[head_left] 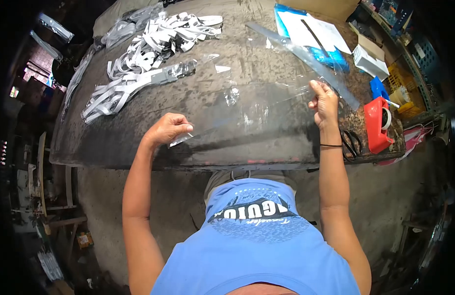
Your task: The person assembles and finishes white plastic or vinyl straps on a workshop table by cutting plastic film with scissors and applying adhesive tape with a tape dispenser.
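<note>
A long, clear plastic sleeve (232, 110) stretches over the dark tabletop (208, 155) between my two hands. My left hand (169, 129) pinches its near left end, thumb pressed against the curled fingers. At the other end, my right hand (324, 102) has thumb and fingers closed on the plastic, raised a little to the right. Transparency makes the sleeve's edges hard to follow. Beyond my left hand lies a bundle of white straps (122, 93) with a grey part and clear wrapping. A long translucent strip (311, 61) passes just behind my right hand.
More white straps (173, 32) are heaped at the back left. A red tape dispenser (377, 125) and a black cord loop (353, 145) sit at the right edge. Papers (321, 37) over blue plastic and a white box (370, 59) are at the back right.
</note>
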Demonstrator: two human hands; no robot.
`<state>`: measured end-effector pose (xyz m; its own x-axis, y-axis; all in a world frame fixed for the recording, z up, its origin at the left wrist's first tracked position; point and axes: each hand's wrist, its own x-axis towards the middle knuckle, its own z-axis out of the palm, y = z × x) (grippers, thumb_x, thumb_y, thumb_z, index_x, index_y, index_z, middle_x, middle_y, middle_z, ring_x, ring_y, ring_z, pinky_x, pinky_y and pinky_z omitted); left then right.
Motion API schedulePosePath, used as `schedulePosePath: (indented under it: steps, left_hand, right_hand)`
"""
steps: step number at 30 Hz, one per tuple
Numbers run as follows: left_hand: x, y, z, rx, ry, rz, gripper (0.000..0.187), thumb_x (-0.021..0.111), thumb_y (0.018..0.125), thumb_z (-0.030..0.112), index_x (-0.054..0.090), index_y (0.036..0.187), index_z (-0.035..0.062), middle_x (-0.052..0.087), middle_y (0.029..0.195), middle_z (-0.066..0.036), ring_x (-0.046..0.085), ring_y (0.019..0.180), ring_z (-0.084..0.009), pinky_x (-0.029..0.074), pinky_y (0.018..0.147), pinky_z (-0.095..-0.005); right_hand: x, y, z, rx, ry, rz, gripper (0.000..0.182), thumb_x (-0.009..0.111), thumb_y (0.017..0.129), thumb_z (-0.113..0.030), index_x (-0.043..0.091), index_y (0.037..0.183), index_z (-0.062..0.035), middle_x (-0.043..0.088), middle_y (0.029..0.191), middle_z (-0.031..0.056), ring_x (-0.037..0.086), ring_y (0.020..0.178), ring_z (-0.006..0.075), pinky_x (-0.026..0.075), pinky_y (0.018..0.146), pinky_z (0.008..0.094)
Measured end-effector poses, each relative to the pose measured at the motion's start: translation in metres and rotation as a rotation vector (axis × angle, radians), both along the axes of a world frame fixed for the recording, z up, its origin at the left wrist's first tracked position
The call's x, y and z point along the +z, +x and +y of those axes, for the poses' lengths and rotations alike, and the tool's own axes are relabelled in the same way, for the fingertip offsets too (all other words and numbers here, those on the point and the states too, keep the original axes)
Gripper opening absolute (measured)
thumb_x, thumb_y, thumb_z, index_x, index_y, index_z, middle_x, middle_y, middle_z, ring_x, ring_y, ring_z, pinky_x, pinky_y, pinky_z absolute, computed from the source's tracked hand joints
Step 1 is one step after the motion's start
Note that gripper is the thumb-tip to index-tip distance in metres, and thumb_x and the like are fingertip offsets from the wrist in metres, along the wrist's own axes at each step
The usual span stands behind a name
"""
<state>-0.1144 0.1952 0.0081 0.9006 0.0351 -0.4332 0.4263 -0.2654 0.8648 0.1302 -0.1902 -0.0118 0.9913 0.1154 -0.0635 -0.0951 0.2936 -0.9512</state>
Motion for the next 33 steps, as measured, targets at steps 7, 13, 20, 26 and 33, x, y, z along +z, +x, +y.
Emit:
schedulePosePath:
  steps: [7, 13, 20, 26, 33]
  left_hand:
    - [0.015, 0.022, -0.047, -0.015, 0.875, -0.522, 0.045, 0.073, 0.08, 0.037, 0.063, 0.11, 0.0056, 0.061, 0.118, -0.012, 0.059, 0.109, -0.0301, 0.047, 0.091, -0.0384]
    - [0.027, 0.119, -0.14, -0.131, 0.439, -0.742, 0.044, 0.071, 0.085, 0.032, 0.063, 0.118, 0.0033, 0.062, 0.121, -0.011, 0.059, 0.109, -0.0231, 0.045, 0.094, -0.0341]
    - [0.01, 0.191, -0.218, -0.395, -0.092, -0.335, 0.03, 0.068, 0.09, 0.029, 0.066, 0.098, -0.0002, 0.067, 0.083, -0.006, 0.064, 0.079, -0.0134, 0.051, 0.07, -0.027]
    - [-0.012, 0.205, -0.248, -0.345, -0.286, -0.256, 0.024, 0.065, 0.092, 0.028, 0.066, 0.089, 0.004, 0.065, 0.075, -0.003, 0.061, 0.07, -0.0108, 0.05, 0.067, -0.0264]
    - [-0.02, 0.207, -0.267, -0.308, -0.334, -0.222, 0.021, 0.065, 0.092, 0.025, 0.065, 0.091, 0.0038, 0.064, 0.078, -0.002, 0.061, 0.073, -0.0106, 0.051, 0.07, -0.0274]
  right_hand:
    - [-0.013, -0.048, 0.022, 0.132, -0.194, -0.031, 0.019, 0.072, 0.086, -0.022, 0.071, 0.095, -0.0056, 0.064, 0.08, -0.0024, 0.052, 0.062, 0.0041, 0.042, 0.046, 0.0213]
    - [0.001, -0.054, 0.015, 0.186, -0.248, -0.106, 0.019, 0.071, 0.087, -0.02, 0.071, 0.093, -0.0024, 0.063, 0.075, -0.0021, 0.05, 0.057, 0.004, 0.04, 0.046, 0.0211]
    - [0.01, -0.059, -0.034, 0.138, -0.225, -0.086, 0.021, 0.065, 0.091, -0.022, 0.069, 0.096, -0.0023, 0.06, 0.071, -0.0028, 0.049, 0.056, 0.0037, 0.042, 0.047, 0.0212]
    - [-0.005, -0.029, -0.141, -0.168, -0.38, -0.122, 0.029, 0.043, 0.098, -0.014, 0.058, 0.12, -0.003, 0.052, 0.071, -0.0023, 0.047, 0.051, 0.0036, 0.046, 0.047, 0.0218]
    - [-0.003, -0.028, -0.15, -0.039, -0.442, -0.186, 0.019, 0.051, 0.098, -0.019, 0.063, 0.1, -0.0033, 0.06, 0.073, 0.001, 0.053, 0.053, 0.0046, 0.045, 0.047, 0.021]
